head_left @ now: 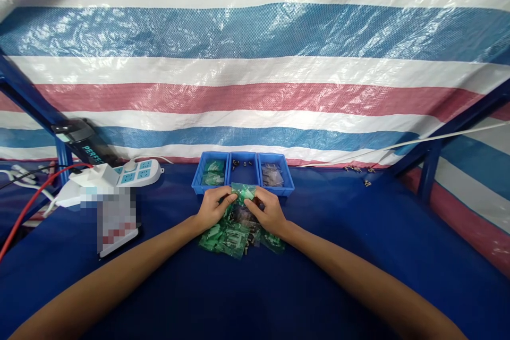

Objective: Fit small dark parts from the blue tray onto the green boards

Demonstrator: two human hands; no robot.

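Between my two hands, a small clear plastic bag with green contents (244,190) is held up by its sides. My left hand (215,206) pinches one side of it, and my right hand (268,211) pinches the other, thumbs toward me. Beneath them lies a pile of similar green bags (231,239), with loose small metal screws (247,247) among it. Just beyond my hands stand three blue bins in a row: the left bin (196,183) contains green bags, the middle bin (244,172) a few dark metal pieces, the right bin (290,183) clear bags with greyish contents.
At the left are a white power strip (147,170), a pixelated phone-like object (119,223), a black bottle (85,141) and a red cable (24,212). Small metal pieces (367,183) lie at the back right. A striped sheet (255,69) hangs behind the blue tabletop (338,202).
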